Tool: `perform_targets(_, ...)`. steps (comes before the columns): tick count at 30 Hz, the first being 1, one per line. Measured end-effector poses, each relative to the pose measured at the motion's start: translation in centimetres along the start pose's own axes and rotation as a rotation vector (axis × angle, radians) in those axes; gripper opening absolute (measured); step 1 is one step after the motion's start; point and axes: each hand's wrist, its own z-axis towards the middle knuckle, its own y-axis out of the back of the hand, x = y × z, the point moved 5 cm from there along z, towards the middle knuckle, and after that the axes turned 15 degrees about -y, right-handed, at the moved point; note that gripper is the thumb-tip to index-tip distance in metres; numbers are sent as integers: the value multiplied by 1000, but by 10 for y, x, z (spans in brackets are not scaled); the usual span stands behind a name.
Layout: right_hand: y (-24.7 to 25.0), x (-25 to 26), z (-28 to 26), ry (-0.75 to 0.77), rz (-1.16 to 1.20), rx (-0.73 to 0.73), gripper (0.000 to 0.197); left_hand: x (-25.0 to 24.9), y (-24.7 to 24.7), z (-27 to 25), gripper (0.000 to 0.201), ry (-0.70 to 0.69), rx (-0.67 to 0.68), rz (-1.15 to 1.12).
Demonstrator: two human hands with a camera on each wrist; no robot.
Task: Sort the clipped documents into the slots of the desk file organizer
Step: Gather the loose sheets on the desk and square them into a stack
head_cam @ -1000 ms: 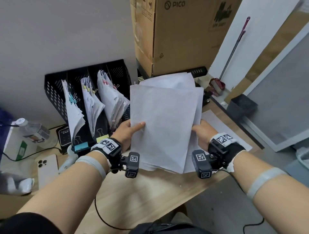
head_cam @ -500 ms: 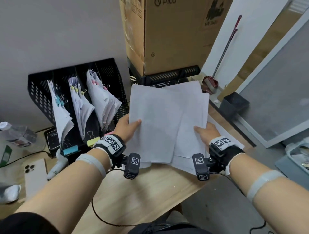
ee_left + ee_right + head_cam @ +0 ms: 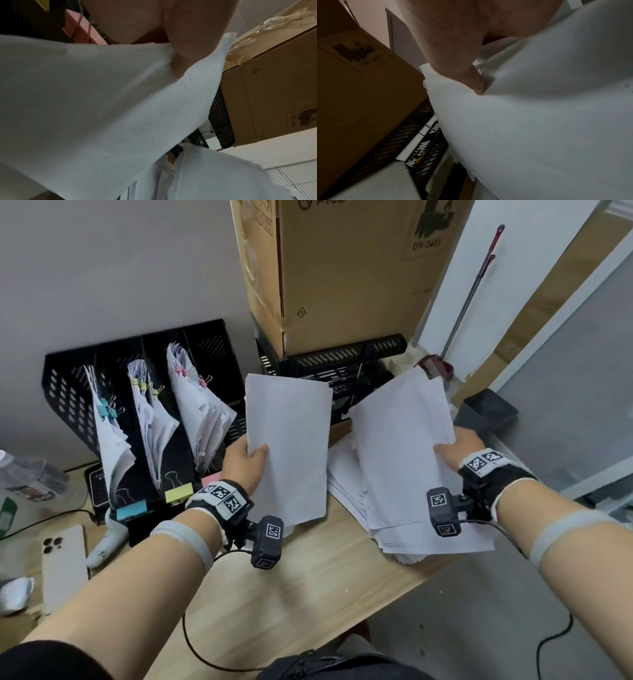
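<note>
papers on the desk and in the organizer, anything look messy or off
Yes. The white sheets in the right hand are fanned unevenly, over a ragged loose paper pile on the wooden desk. Clipped documents in the black mesh organizer slump and splay. No clip shows on either held stack.

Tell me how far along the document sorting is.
Done: three slots of the black organizer already hold clipped bundles, with blue, yellow and pink clips. In hand: the left hand holds one sheaf, the right hand a thicker stack. Left: those papers, plus loose sheets on the desk; the rightmost slot looks empty.
</note>
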Motion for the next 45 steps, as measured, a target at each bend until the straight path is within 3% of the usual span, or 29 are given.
perform_targets(4, -5, 1, 21, -43, 21, -167, 48, -10, -9, 6, 24, -5, -56, -73)
perform_targets(5, -10, 8, 21, -21, 89, -122, 52, -14, -14, 8, 24, -3, -55, -123)
perform_targets(9, -51, 42, 0, 92, 379, 486, 76, -30, -42, 17, 25, 57, -13, -406)
perform_targets(10, -55, 48, -3, 102, 448, 581, 84, -34, -51, 19, 29, 79, -6, -482)
perform_targets(12, -54, 55, 3, 144, 525, 639, 90, -41, -67, 22, 31, 125, 6, -588)
perform_targets(15, -46, 47, 25, 92, 528, 603, 66, -33, -96, 23, 29, 220, 16, -602)
perform_targets(17, -39, 35, 41, 122, 327, 477, 37, -17, -121, 16, 30, 292, 88, -501)
perform_targets(19, -35, 14, 58, 133, 74, 352, 26, 3, -150, 4, 31, 391, 201, -441)
perform_targets(22, -40, -21, 86, 86, -134, 287, 29, 39, -178, -12, 35, 608, 249, -318)
perform_targets(25, -56, -52, 117, 3, -148, 253, 36, 69, -183, -19, 58, 660, 379, 143)
perform_targets(27, -66, -70, 133, -109, -186, 255, 58, 78, -186, -23, 78, 704, 371, 214)
perform_targets(29, -73, -83, 144, -199, -259, 276, 81, 78, -195, -24, 85, 694, 366, 197)
perform_targets(32, -83, -86, 152, -184, -293, 281, 91, 76, -207, -24, 79, 714, 330, 124)
perform_targets(34, -91, -76, 146, -57, -267, 280, 73, 74, -212, -25, 72, 734, 282, 53)
perform_targets(36, -102, -65, 134, 49, -225, 337, 64, 67, -213, -28, 67, 736, 334, 43)
perform_targets(40, -123, -56, 115, 135, -134, 465, 69, 67, -209, -37, 36, 672, 347, 0)
perform_targets(45, -121, -52, 111, 122, -111, 382, 87, 74, -185, -46, 24, 618, 262, -68)
